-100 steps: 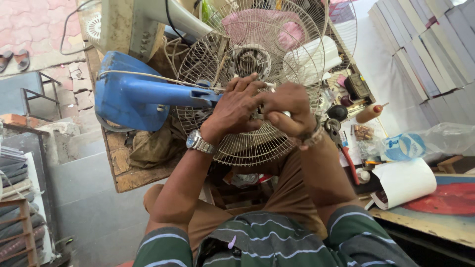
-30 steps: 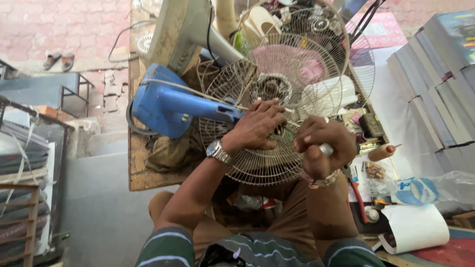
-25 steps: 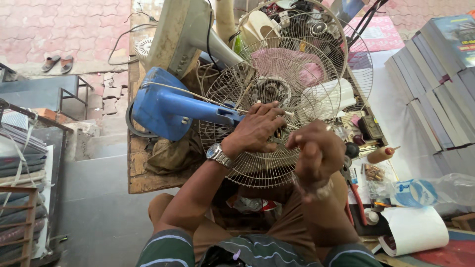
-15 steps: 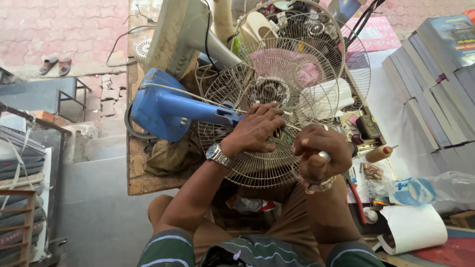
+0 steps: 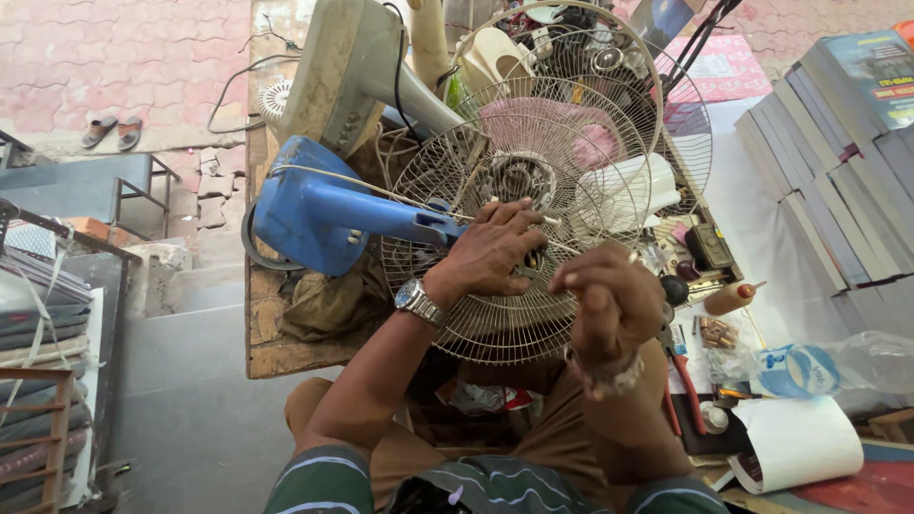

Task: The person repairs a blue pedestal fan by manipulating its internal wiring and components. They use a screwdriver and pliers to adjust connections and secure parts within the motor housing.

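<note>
A blue table fan [image 5: 324, 214] lies on its side on a wooden bench [image 5: 271, 347], its round wire guard [image 5: 495, 314] facing me. My left hand [image 5: 495, 249] rests on the guard near its hub, fingers curled over the wires and the motor behind. A metal watch sits on that wrist. My right hand [image 5: 609, 300] is closed in a fist just right of the guard, gripping a small tool whose pale tip pokes out at the top; what tool it is I cannot tell.
Behind stand a second wire guard [image 5: 609, 86], a cream fan base [image 5: 343, 71] and a pink blade [image 5: 557, 133]. Red-handled pliers [image 5: 687, 381], small bottles, a plastic bag [image 5: 828, 366] and a paper roll [image 5: 800, 443] lie right. Stacked books [image 5: 847, 143] fill the far right.
My right hand has been shifting up and down beside the guard with its tool, and now sits slightly higher and closer to it. My left hand has stayed on the hub.
</note>
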